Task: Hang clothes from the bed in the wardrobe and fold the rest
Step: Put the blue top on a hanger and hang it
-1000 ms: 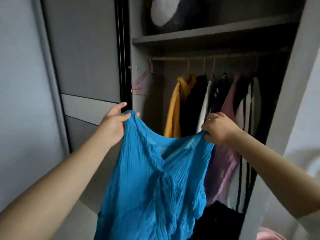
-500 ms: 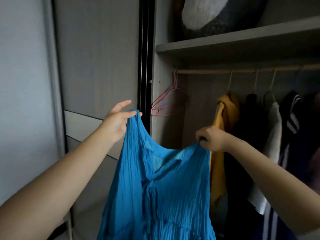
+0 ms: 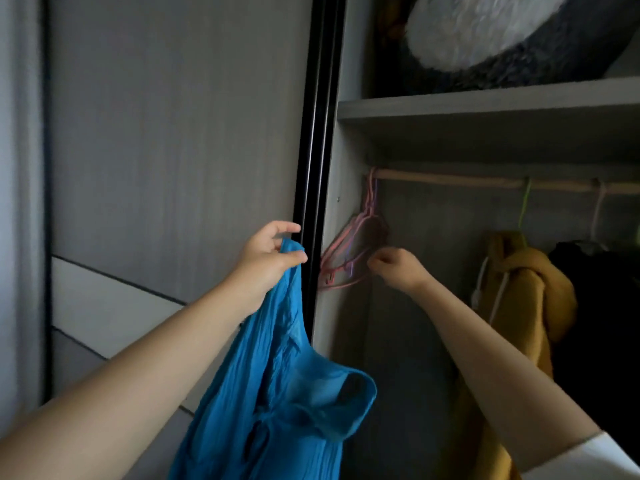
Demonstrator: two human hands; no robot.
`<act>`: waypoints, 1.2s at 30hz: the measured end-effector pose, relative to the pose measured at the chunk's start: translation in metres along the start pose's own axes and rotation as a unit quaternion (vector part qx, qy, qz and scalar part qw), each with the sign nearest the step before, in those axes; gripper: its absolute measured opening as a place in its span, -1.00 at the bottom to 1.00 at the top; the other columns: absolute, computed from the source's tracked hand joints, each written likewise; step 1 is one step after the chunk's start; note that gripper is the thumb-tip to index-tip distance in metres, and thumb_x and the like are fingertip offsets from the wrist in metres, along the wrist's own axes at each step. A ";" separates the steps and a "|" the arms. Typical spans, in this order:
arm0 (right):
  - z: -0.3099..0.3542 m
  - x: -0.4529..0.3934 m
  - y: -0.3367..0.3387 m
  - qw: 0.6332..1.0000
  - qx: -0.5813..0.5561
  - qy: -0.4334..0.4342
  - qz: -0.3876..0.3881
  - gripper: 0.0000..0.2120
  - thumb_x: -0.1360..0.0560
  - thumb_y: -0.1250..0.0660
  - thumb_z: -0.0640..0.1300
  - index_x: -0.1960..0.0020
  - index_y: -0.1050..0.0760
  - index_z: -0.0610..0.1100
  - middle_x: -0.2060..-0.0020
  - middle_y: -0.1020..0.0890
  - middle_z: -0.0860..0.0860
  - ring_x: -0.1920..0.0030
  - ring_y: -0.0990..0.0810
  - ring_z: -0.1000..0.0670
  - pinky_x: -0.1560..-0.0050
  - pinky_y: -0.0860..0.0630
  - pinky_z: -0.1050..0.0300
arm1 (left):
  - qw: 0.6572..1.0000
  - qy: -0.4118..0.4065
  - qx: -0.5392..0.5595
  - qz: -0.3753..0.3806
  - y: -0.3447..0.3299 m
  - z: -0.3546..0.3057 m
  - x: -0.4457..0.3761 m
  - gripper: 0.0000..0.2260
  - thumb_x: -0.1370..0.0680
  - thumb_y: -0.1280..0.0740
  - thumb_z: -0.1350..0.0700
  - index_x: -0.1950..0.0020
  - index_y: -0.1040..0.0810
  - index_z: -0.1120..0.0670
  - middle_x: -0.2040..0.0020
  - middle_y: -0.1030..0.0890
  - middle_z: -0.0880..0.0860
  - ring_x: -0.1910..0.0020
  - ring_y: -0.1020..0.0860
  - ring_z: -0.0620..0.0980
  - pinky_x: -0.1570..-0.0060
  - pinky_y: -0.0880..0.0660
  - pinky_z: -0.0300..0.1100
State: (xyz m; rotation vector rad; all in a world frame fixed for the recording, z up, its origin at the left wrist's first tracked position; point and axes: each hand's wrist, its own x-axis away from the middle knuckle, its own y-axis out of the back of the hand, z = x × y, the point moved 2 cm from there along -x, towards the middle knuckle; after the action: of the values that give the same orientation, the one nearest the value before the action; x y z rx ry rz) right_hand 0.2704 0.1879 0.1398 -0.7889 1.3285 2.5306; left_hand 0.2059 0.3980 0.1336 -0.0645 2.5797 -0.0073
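Dim grey wooden wardrobe (image 3: 349,306) stood open, with black sliding-door track (image 3: 317,140) at its left edge and grey panelled door (image 3: 173,133) beyond. Held crinkled bright blue sleeveless garment (image 3: 277,393) by one shoulder strap in left hand (image 3: 266,261), thumb and fingers pinched together on the cloth, rest of the fabric hanging free in front of the wardrobe's left edge. Reached right hand (image 3: 394,268) to bunch of empty pink wire hangers (image 3: 349,251) hooked at the left end of pale wooden rail (image 3: 450,180); fingers curled together at the hangers' lower bar, but could not tell whether clamped on it. Hung further right along the rail: mustard yellow hooded top (image 3: 519,289) on a green hanger, then a black garment (image 3: 602,306). Sat on grey shelf (image 3: 485,109) above the rail: round fluffy white-and-dark-grey cushion (image 3: 485,36).
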 end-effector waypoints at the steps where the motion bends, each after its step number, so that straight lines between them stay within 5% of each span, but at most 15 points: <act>1: -0.002 -0.018 -0.005 0.999 -0.037 -0.026 -0.017 -0.80 -0.53 -0.23 -0.20 -0.01 -0.55 -0.30 0.17 -0.54 -0.14 0.11 -0.48 -0.06 0.11 -0.36 0.18 | 0.999 -0.023 -0.045 -0.004 -0.003 0.002 -0.009 -0.68 -0.45 -0.34 0.41 0.16 -0.44 -0.04 0.24 -0.48 0.06 0.21 -0.44 0.01 0.09 -0.39 -0.21; 3: -0.004 -0.052 -0.013 0.992 -0.097 -0.064 -0.039 -0.83 -0.53 -0.24 -0.18 0.10 -0.52 -0.28 0.28 -0.52 -0.13 0.18 -0.47 -0.08 0.18 -0.36 0.15 | 0.992 -0.063 -0.106 -0.036 -0.005 0.003 -0.025 -0.68 -0.41 -0.39 0.39 0.26 -0.37 0.00 0.30 -0.39 -0.02 0.31 -0.36 -0.12 0.23 -0.30 -0.43; 7: -0.003 -0.100 -0.029 0.982 -0.146 -0.113 -0.046 -0.71 -0.55 -0.22 -0.15 0.35 -0.36 -0.14 0.44 -0.39 -0.04 0.43 -0.37 0.03 0.37 -0.34 0.23 | 0.976 -0.087 -0.182 -0.087 -0.002 0.007 -0.050 -0.61 -0.36 -0.49 0.25 0.32 -0.25 0.03 0.35 -0.30 -0.06 0.37 -0.26 -0.19 0.37 -0.27 -0.41; 10: -0.006 -0.125 -0.041 0.955 -0.229 -0.165 -0.095 -0.85 -0.49 -0.28 -0.15 0.11 -0.44 -0.25 0.39 -0.43 -0.11 0.64 -0.45 0.05 0.62 -0.39 0.24 | 0.957 -0.111 -0.257 -0.068 0.000 0.010 -0.059 -0.59 -0.34 -0.51 0.15 0.34 -0.23 0.03 0.41 -0.25 -0.06 0.44 -0.20 -0.13 0.48 -0.18 -0.33; 13: -0.011 -0.140 -0.047 0.943 -0.245 -0.187 -0.124 -0.74 -0.54 -0.19 -0.16 -0.15 -0.38 -0.29 0.28 -0.46 -0.14 0.65 -0.48 0.10 0.75 -0.29 0.34 | 0.951 -0.122 -0.275 -0.065 0.004 0.013 -0.064 -0.59 -0.33 -0.51 0.11 0.36 -0.24 0.05 0.43 -0.23 -0.06 0.46 -0.17 -0.12 0.54 -0.18 -0.35; 16: -0.010 -0.148 -0.044 0.950 -0.216 -0.177 -0.141 -0.77 -0.57 -0.08 -0.23 -0.07 -0.43 -0.36 0.36 -0.46 -0.14 0.52 -0.57 0.06 0.48 -0.47 0.26 | 0.937 -0.144 -0.310 -0.070 0.005 0.012 -0.065 -0.58 -0.34 -0.50 0.09 0.37 -0.23 0.06 0.46 -0.21 -0.05 0.48 -0.16 -0.11 0.54 -0.18 -0.34; 18: -0.008 -0.147 -0.038 0.960 -0.165 -0.156 -0.163 -0.71 -0.56 -0.08 -0.28 -0.16 -0.42 -0.44 0.08 -0.57 -0.29 0.01 -0.60 -0.18 -0.01 -0.48 0.09 | 0.930 -0.157 -0.324 -0.076 0.003 0.011 -0.063 -0.58 -0.34 -0.50 0.09 0.38 -0.22 0.06 0.47 -0.21 -0.05 0.48 -0.16 -0.11 0.53 -0.18 -0.34; 20: -0.003 -0.142 -0.033 0.964 -0.136 -0.151 -0.170 -0.69 -0.57 -0.09 -0.29 -0.25 -0.38 -0.42 -0.19 -0.50 -0.31 -0.24 -0.45 -0.24 -0.18 -0.37 0.07 | 0.926 -0.168 -0.329 -0.079 0.002 0.011 -0.062 -0.58 -0.35 -0.49 0.08 0.37 -0.22 0.06 0.46 -0.22 -0.06 0.48 -0.16 -0.12 0.53 -0.19 -0.35; 29: 0.007 -0.100 -0.022 0.968 -0.112 -0.076 -0.211 -0.72 -0.58 -0.06 -0.28 -0.20 -0.34 -0.43 -0.18 -0.47 -0.34 -0.20 -0.45 -0.26 0.01 -0.26 0.13 | 0.929 -0.169 -0.316 -0.088 0.003 0.016 -0.060 -0.59 -0.37 -0.48 0.10 0.37 -0.21 0.05 0.46 -0.22 -0.05 0.47 -0.17 -0.11 0.50 -0.21 -0.34; 33: -0.016 -0.047 -0.020 0.965 -0.133 -0.054 -0.220 -0.77 -0.60 -0.06 -0.22 -0.11 -0.39 -0.36 0.06 -0.53 -0.29 0.00 -0.52 -0.25 0.16 -0.30 0.11 | 0.944 -0.168 -0.270 -0.092 -0.001 0.020 -0.057 -0.57 -0.36 -0.48 0.17 0.38 -0.19 0.05 0.47 -0.20 -0.06 0.47 -0.14 -0.13 0.49 -0.21 -0.34; 36: -0.031 -0.001 -0.014 0.973 -0.098 -0.018 -0.208 -0.86 -0.60 -0.07 -0.23 -0.04 -0.37 -0.25 0.29 -0.48 -0.05 0.26 -0.49 -0.08 0.27 -0.40 0.11 | 0.949 -0.174 -0.243 -0.099 -0.004 0.017 -0.059 -0.57 -0.37 -0.46 0.22 0.39 -0.17 0.06 0.46 -0.19 -0.04 0.47 -0.13 -0.12 0.47 -0.22 -0.34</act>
State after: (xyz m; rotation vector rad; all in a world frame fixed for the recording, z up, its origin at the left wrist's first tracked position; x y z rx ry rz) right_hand 0.2878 0.1714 0.1159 -0.9388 0.8025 2.3416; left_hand 0.2653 0.3974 0.1507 -0.4653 2.1575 0.5181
